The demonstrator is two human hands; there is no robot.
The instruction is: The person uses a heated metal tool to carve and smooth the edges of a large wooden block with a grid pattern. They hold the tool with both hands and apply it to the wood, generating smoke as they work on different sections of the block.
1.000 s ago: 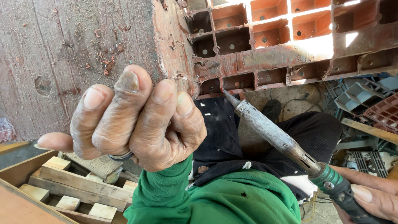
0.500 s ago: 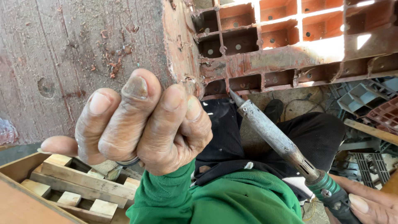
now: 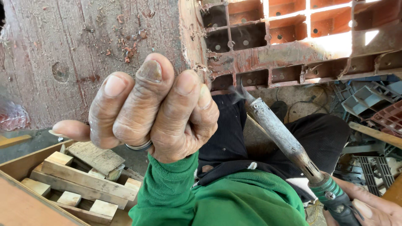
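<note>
Red plastic crate [image 3: 293,50] tilted up overhead, its cracked edge clenched in left hand [image 3: 155,113] fingers; soldering iron [image 3: 284,142] grasped by right hand [image 3: 368,209], smoking tip at the crack. Best kept pressed steady there, above wood offcuts [image 3: 79,175]

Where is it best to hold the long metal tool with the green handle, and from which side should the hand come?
Probably by the green handle at its lower end, coming from the lower right, as the right hand does. The soldering iron slants up-left, its grey metal shaft is bare, and smoke rises at the tip near the red plastic crate, so the front end is likely hot.
</note>
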